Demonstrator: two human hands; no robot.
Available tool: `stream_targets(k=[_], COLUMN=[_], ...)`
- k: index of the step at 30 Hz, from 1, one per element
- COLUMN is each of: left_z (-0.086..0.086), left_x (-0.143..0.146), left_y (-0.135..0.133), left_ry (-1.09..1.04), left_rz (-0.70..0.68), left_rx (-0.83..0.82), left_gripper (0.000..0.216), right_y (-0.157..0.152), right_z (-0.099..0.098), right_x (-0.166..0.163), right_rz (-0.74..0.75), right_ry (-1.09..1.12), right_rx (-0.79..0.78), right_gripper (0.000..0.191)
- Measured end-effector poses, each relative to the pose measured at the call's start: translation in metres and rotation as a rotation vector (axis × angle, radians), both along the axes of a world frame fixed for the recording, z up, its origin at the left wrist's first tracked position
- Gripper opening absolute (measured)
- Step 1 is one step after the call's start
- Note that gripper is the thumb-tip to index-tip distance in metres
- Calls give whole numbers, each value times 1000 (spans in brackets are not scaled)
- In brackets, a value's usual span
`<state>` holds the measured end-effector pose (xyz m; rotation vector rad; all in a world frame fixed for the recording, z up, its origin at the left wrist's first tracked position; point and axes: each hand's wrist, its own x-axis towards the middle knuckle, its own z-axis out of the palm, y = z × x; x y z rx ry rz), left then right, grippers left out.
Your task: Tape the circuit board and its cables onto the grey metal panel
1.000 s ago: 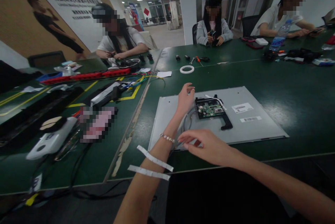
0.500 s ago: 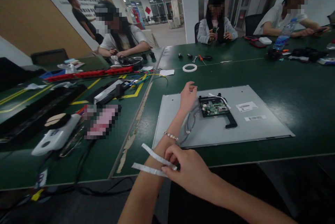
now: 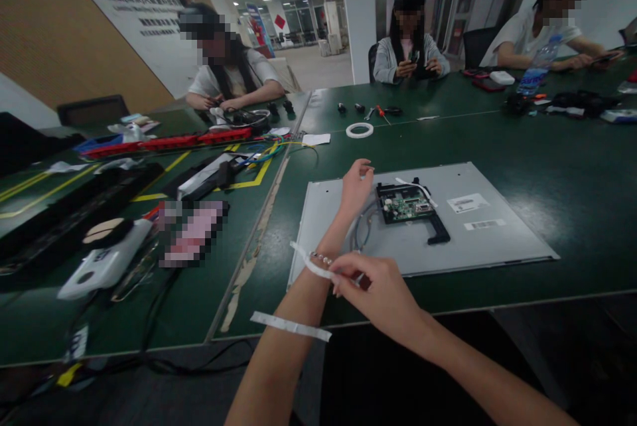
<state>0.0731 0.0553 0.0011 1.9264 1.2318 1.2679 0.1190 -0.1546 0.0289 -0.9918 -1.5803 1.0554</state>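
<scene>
My left hand point(image 3: 355, 186) rests on a grey metal panel point(image 3: 488, 247), its fingers curled on grey cables point(image 3: 365, 230) beside a green circuit board point(image 3: 405, 204). A bead bracelet is on that wrist. My right hand point(image 3: 375, 286) pinches one white tape strip point(image 3: 311, 263) that it has pulled off my left forearm. A second white tape strip point(image 3: 291, 326) stays stuck across the forearm, lower down.
A white tape roll point(image 3: 359, 130) and small tools lie beyond the panel. On the left table are a red power strip point(image 3: 164, 142), coloured wires, black bars and a white device point(image 3: 99, 268). Three other people sit at the far side of the green tables.
My right hand came back from the panel to my left forearm, pinched the upper tape strip and peeled it up toward the wrist. My left hand has stayed on the cables.
</scene>
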Motion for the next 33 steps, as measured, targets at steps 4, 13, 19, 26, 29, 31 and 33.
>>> stream_targets(k=[4,13,19,26,29,31,33], left_z=[1,14,25,24,22,20,20], left_x=[-2,-20,-32,-37,-40,-42,-44], left_y=[3,14,1,-9,-10,-10,-11], left_ry=[-5,-62,-10,62,76,105,138], left_rz=[-5,101,29,-86,-80,-72,-51], left_rx=[-16,-86,-161,-144,-92,-48,-15], left_gripper=[16,18,20,19,19,19,19], right_y=[23,73,75,78,82,85,88], right_z=[5,-2,-8,8,12,14,14], right_x=[37,92,82,77,75,74,73], right_rz=[-137,-224,-109,-136,-128,-145,-159], right_ry=[91,2,-148,-132,-180,-204,-218], right_rx=[-22,-15,97,221,277,329,368], right_gripper=[24,32,37,24,22,21,21])
